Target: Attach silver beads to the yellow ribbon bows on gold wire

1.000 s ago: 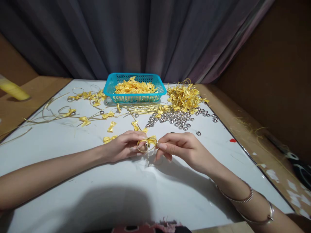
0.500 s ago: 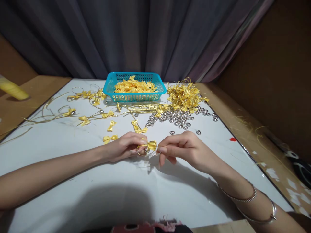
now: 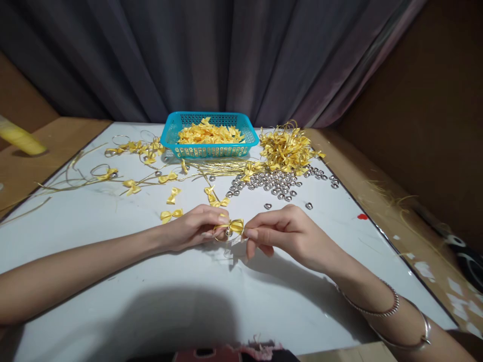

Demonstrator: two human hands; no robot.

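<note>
A yellow ribbon bow (image 3: 236, 225) is pinched at its left side between the thumb and fingers of my left hand (image 3: 199, 227). A thin gold cord (image 3: 222, 239) loops below it, and a small silver bead (image 3: 228, 232) sits at its middle. At the bow's right end, my right hand (image 3: 279, 231) is closed in a pinch, thumb against forefinger, on what looks like the cord's end. The exact grip there is too small to make out. Loose yellow bows (image 3: 171, 216) lie just beyond my left hand.
A blue basket (image 3: 211, 151) of yellow bows stands at the back. Right of it are a heap of corded bows (image 3: 287, 151) and scattered silver beads (image 3: 279, 183). Gold cords (image 3: 222, 168) lie before the basket. Scissors (image 3: 468, 259) rest at the far right, a yellow roll (image 3: 22, 138) far left.
Both hands keep nearly the same place and grip. The bow between them has shifted only very slightly.
</note>
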